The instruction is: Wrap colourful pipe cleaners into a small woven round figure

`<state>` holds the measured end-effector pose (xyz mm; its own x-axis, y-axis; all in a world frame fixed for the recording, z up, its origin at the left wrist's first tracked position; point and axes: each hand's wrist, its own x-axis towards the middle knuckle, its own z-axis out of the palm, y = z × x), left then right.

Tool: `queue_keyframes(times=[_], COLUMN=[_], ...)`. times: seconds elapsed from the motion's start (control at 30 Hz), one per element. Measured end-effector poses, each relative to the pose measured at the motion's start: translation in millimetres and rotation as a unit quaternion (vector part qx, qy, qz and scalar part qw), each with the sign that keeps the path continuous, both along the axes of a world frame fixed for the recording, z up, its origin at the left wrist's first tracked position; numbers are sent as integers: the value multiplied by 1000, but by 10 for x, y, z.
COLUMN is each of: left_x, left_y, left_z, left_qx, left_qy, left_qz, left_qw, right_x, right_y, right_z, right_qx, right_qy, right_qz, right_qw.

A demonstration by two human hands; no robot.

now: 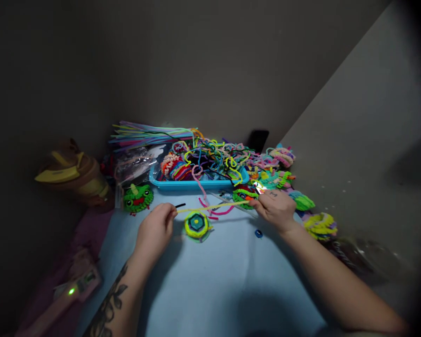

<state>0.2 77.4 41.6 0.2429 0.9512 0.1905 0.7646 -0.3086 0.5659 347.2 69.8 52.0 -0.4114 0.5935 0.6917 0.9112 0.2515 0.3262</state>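
My left hand (157,229) pinches one end of a yellow pipe cleaner (214,206), and my right hand (275,208) pinches its other end, so it is stretched straight between them above the pale blue table (210,281). Just below the pipe cleaner lies a round woven piece (197,225) with a yellow-green rim and a teal middle. A pink pipe cleaner (217,211) lies curled on the table behind it. A short black piece (180,205) sticks out near my left fingers.
A blue tray (196,184) heaped with tangled coloured pipe cleaners stands behind my hands. Straight pipe cleaners (147,132) fan out at the back left. A green frog-like figure (138,198) sits left; finished fuzzy pieces (321,224) lie right. A small blue bead (258,233) rests by my right wrist.
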Motion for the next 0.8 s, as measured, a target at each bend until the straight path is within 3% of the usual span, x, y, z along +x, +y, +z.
queue_keyframes(times=[0.1,0.23,0.33,0.53,0.67,0.8], left_x=[-6,-39,-52,-98,-108,-56], left_y=[8,32,45,57,43,20], left_z=[-5,-18,-25,1,34,51], left_qx=[10,26,34,53,52,44], left_qy=[-3,-24,-38,-61,-26,22], left_qz=[13,48,64,95,61,39], left_qw=[1000,998,997,992,996,998], right_x=[71,142,162,124,80,111], right_y=[-29,-61,-68,-10,105,247], right_z=[-39,-134,-202,-98,44,49], right_qx=[-54,-160,-197,-177,-134,-127], right_qy=[17,59,98,205,333,367], right_qz=[28,122,142,104,70,20], right_qw=[998,978,965,957,931,922])
